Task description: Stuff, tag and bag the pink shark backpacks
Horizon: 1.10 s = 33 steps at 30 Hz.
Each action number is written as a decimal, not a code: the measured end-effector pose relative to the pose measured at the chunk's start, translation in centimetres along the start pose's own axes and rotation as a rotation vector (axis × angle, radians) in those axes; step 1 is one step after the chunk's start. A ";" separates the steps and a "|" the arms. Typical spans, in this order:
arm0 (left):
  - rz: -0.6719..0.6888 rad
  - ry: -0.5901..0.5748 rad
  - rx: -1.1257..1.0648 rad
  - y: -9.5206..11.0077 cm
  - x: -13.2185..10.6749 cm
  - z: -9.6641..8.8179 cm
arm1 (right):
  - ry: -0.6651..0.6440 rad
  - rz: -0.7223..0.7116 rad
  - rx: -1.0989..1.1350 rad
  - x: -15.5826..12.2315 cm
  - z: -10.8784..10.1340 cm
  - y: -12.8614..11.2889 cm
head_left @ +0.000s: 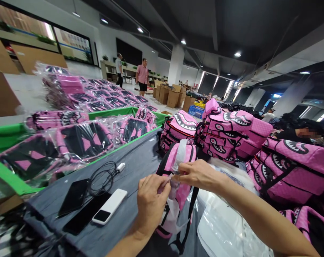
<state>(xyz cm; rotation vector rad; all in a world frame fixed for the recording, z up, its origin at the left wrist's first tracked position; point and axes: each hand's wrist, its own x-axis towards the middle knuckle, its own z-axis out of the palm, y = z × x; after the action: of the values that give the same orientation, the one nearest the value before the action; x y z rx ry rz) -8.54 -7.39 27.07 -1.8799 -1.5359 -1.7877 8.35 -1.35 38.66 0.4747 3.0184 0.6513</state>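
A pink backpack [181,157] with black straps stands on the grey table [140,160] in front of me, partly inside a clear plastic bag [175,210]. My left hand [151,203] is closed in a pinch on the bag's plastic near the backpack's top. My right hand [196,175] is closed too, pinching the plastic from the other side. The two hands almost touch.
Two black phones [75,196], a white phone [109,207] and a coiled cable [103,178] lie at the left. Bagged pink backpacks [78,139] fill a green bin. Unbagged ones [223,132] pile at the right, beside a seated person [301,134]. Two people [142,76] stand far back near cartons [172,96].
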 end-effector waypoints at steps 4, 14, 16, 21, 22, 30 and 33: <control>0.307 -0.051 0.162 0.9 0.3 -1.0 | 0.081 -0.018 0.063 0.4 1.2 0.4; 0.452 -0.098 0.264 1.3 -0.3 -1.4 | 0.349 -0.006 0.075 -0.6 3.4 -0.4; 0.274 -0.129 0.049 0.7 -0.3 -1.8 | 0.452 0.007 0.024 -0.8 3.9 -0.8; -0.855 -0.268 -0.719 0.3 1.6 -3.7 | 0.721 0.108 -0.107 -1.2 5.1 -2.2; -1.015 -0.338 -0.822 0.7 2.1 -4.0 | 0.754 0.138 -0.108 -1.3 5.3 -2.4; -1.443 -0.611 -0.961 3.0 4.2 -1.9 | 0.790 0.259 0.023 -1.4 6.9 -3.5; -1.424 -0.666 -0.996 2.7 4.2 -0.9 | 0.761 0.284 0.043 -1.8 7.0 -3.7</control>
<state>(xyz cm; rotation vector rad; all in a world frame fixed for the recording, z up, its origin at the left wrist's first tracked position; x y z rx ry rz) -8.12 -6.90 32.13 -1.8302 -3.2025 -3.0755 9.57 -2.32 30.68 0.8324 3.7101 0.9715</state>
